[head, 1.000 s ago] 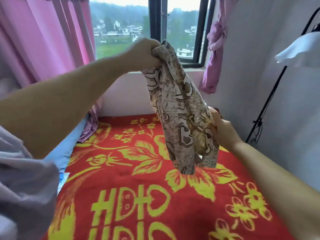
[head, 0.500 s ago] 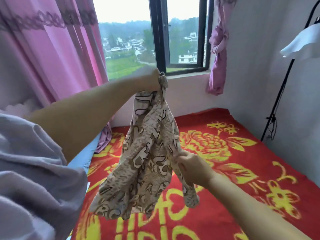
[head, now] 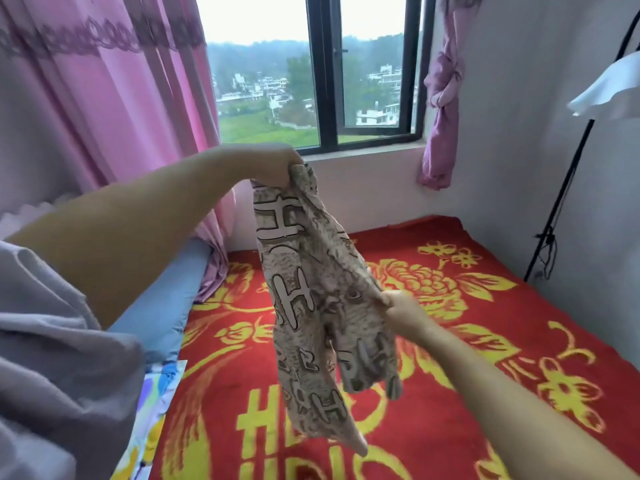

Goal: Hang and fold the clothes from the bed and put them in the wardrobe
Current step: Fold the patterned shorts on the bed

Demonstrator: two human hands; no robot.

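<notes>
Beige, brown-patterned fabric garment point(head: 311, 306) hangs in the air above the red blanket with yellow flowers and lettering point(head: 450, 375) that covers the bed. Left hand point(head: 277, 166) is raised before the window sill, fingers curled tight round the garment's upper edge. Right hand point(head: 403, 311) sits lower and nearer the person, thumb and fingers pinching a side edge, so the cloth stretches diagonally between both hands. Two loose lower sections dangle clear of the blanket. Pink curtain point(head: 104, 116) hangs at left, beside the black-framed window point(head: 327, 81). Knotted pink curtain point(head: 441, 91) hangs at right. Black lamp stand point(head: 561, 202) leans by the right wall.
</notes>
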